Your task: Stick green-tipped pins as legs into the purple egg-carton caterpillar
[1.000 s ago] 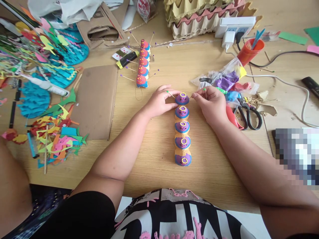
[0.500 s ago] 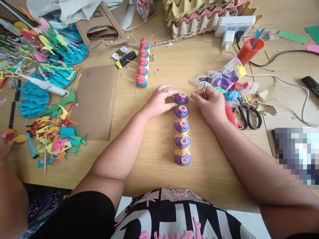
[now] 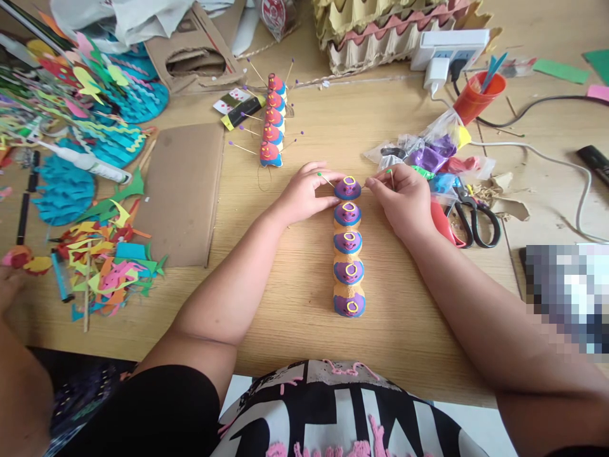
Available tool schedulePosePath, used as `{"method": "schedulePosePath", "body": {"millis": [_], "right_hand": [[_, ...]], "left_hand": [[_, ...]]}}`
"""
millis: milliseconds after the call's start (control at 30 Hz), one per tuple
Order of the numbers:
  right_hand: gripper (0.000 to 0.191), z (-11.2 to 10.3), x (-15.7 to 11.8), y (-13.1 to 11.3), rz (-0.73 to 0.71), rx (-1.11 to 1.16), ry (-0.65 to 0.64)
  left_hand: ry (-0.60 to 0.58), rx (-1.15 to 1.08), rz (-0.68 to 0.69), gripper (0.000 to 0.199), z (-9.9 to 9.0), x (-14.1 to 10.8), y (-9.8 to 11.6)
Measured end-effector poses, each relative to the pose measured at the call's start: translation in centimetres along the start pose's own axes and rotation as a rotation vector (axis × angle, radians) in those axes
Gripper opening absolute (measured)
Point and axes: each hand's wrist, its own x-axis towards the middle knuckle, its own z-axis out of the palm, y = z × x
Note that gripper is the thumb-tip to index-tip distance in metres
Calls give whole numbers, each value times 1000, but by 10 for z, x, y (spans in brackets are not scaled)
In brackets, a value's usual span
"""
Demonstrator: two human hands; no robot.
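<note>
A painted egg-carton caterpillar [image 3: 347, 242] lies lengthwise before me, its bumps purple and blue with yellow rings and small faces. My left hand [image 3: 307, 195] grips its far bump from the left, thumb and fingers closed on the side. A thin green-tipped stick [image 3: 326, 179] slants out of that bump beside my left fingers. On the other side, my right hand [image 3: 403, 198] is closed in a pinch close to the same bump. Another green-tipped stick [image 3: 391, 178] pokes up among its fingers, and a thin point shows between the fingertips and the bump.
Farther off stands a red-and-blue caterpillar [image 3: 272, 124] with purple-tipped sticks. Scissors [image 3: 473, 216], bagged clay [image 3: 431, 155] and an orange cup [image 3: 478, 98] are on the right. Cardboard [image 3: 178, 193] and paper scraps [image 3: 111, 266] lie left, near another person's hand [image 3: 8, 289]. Egg trays [image 3: 380, 38] sit behind.
Almost nothing differs. Both hands keep their places at the far bump, and the caterpillar stays where it was.
</note>
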Motion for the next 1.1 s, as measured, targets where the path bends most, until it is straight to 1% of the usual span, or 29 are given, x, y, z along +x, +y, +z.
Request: {"method": "schedulePosePath", "body": {"millis": [200, 567, 1100], "right_hand": [[24, 0, 0, -1, 11, -7, -11], [27, -1, -1, -1, -11, 8, -12], [20, 0, -3, -7, -21, -28, -29]], "left_hand": [[-6, -9, -5, 52, 0, 0, 2], [-5, -17, -10, 52, -1, 0, 4], [2, -13, -10, 51, 0, 0, 5]]}}
